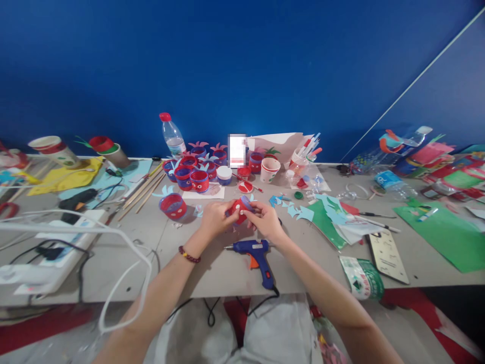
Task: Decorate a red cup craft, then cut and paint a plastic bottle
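Both hands meet over the middle of the table around a small red painted cup (237, 215) with a purple rim and white dots on its side. My left hand (216, 218) grips the cup from the left, thumb across its front. From the right, my right hand (266, 220) has its thumb and fingers closed on the cup near the purple edge. Just below them lies a blue hot glue gun (255, 253) with an orange trigger, nozzle to the left. A similar red and purple cup (172, 206) with light-blue paper leaves stands left of my hands.
Several painted cups (199, 180) stand behind my hands, beside a bottle (172, 136) and paint jars (224, 175). Light-blue paper scraps (301, 212) and green card (443, 235) lie to the right. A white power strip (71, 253) and loose white cable (146, 268) occupy the left.
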